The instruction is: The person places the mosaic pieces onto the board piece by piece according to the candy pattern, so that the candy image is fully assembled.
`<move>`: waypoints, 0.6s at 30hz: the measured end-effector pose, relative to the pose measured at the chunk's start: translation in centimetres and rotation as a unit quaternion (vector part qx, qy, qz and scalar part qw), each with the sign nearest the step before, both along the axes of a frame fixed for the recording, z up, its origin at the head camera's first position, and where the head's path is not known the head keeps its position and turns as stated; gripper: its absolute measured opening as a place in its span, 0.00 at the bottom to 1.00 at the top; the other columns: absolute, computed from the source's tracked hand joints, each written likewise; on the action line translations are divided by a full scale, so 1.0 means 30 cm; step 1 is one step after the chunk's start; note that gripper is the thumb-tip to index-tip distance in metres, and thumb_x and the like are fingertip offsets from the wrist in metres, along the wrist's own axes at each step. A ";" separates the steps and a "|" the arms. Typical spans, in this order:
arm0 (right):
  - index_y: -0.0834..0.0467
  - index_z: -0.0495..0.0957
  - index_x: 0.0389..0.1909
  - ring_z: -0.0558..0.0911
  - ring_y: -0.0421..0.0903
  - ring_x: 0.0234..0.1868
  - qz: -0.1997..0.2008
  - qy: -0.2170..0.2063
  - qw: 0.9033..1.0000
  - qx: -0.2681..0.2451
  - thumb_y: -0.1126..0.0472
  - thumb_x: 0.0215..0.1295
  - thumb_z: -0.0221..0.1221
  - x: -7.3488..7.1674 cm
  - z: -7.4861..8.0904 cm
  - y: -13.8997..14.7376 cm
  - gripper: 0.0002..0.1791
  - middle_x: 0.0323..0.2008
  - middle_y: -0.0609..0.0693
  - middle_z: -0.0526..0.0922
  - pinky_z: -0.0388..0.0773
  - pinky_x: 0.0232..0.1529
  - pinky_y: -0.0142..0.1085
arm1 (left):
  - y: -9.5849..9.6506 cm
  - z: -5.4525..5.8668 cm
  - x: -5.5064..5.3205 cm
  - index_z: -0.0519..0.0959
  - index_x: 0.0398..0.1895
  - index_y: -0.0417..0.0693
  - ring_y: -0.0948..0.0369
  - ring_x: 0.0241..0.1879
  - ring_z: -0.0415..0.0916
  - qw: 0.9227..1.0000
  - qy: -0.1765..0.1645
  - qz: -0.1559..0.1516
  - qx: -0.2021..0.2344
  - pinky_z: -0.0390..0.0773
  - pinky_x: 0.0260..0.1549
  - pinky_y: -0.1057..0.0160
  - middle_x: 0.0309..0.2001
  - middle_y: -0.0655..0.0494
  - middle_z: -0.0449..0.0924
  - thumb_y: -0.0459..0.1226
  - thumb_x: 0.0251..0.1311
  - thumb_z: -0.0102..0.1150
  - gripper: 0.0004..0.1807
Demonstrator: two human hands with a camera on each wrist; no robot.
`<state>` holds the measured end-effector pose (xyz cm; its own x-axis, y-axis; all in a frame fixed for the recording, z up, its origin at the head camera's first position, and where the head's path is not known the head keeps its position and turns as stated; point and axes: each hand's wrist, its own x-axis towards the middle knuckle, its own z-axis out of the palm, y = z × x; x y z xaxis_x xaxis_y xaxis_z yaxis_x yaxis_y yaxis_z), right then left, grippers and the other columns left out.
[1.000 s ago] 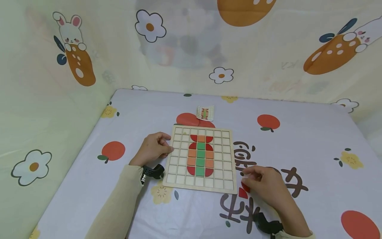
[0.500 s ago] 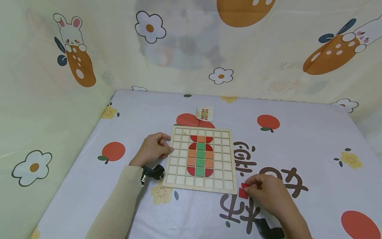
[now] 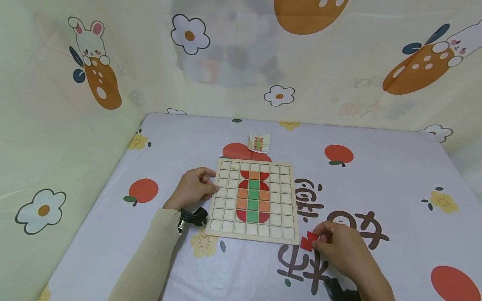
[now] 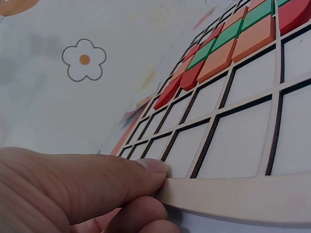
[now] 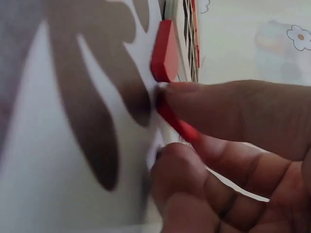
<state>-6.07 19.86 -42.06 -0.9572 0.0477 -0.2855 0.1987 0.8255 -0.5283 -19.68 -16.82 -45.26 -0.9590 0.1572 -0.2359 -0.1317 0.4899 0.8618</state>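
A square wooden grid board [image 3: 276, 220] lies flat with red, orange and green tiles [image 3: 253, 194] set in its middle columns. My left hand [image 3: 192, 188] grips the board's left edge; in the left wrist view the thumb [image 4: 153, 166] rests on the rim with the other fingers curled below. To the right of the board's near corner, my right hand [image 3: 344, 246] pinches a red tile [image 3: 312, 236] between thumb and fingers, low over the cloth. A second red tile [image 3: 306, 243] lies right beside it, between the held tile and the board. The fingers partly hide the held tile.
A small card [image 3: 259, 143] printed with a similar tile pattern lies just beyond the board. The cloth [image 3: 380, 179] under everything has printed fruit, flowers and dark lettering. A patterned curtain [image 3: 233, 62] closes off the back and the left side.
My right hand has drawn slightly back toward me from beside the board and now pinches a red tile, which has turned beside the other one. The left hand and board have stayed put.
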 end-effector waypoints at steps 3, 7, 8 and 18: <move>0.57 0.85 0.37 0.74 0.46 0.29 -0.011 0.001 1.000 -0.009 0.64 0.58 0.73 0.002 -0.001 -0.003 0.08 0.25 0.47 0.78 0.71 0.26 0.36 | -0.001 -0.001 0.000 0.79 0.58 0.40 0.60 0.25 0.79 1.000 0.000 -0.001 0.002 0.80 0.27 0.65 0.33 0.51 0.82 0.33 0.60 0.74 0.23; 0.56 0.85 0.36 0.76 0.46 0.30 -0.018 0.009 1.000 -0.019 0.64 0.59 0.72 0.000 -0.003 -0.007 0.06 0.25 0.46 0.80 0.72 0.28 0.37 | -0.002 -0.001 -0.001 0.79 0.58 0.40 0.60 0.25 0.79 1.000 -0.001 0.000 0.000 0.79 0.27 0.65 0.33 0.51 0.82 0.33 0.60 0.74 0.23; 0.56 0.85 0.35 0.76 0.45 0.30 -0.017 0.013 1.000 -0.022 0.64 0.59 0.72 0.000 -0.004 -0.007 0.05 0.25 0.46 0.81 0.72 0.29 0.37 | -0.002 0.000 0.000 0.79 0.58 0.41 0.60 0.25 0.79 1.000 -0.002 0.001 0.000 0.79 0.27 0.65 0.33 0.51 0.82 0.33 0.60 0.74 0.23; 0.58 0.90 0.46 0.75 0.46 0.31 -0.001 0.022 0.997 -0.067 0.70 0.58 0.63 0.003 -0.014 -0.007 0.15 0.33 0.49 0.84 0.71 0.25 0.34 | -0.003 -0.001 0.001 0.79 0.58 0.41 0.60 0.25 0.79 1.000 0.002 -0.001 0.002 0.79 0.28 0.65 0.33 0.51 0.82 0.34 0.60 0.74 0.23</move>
<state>-5.98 19.66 -42.49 -0.9688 0.0129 -0.2473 0.1739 0.7464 -0.6424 -19.66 -16.90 -45.29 -0.9594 0.1607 -0.2318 -0.1270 0.4875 0.8638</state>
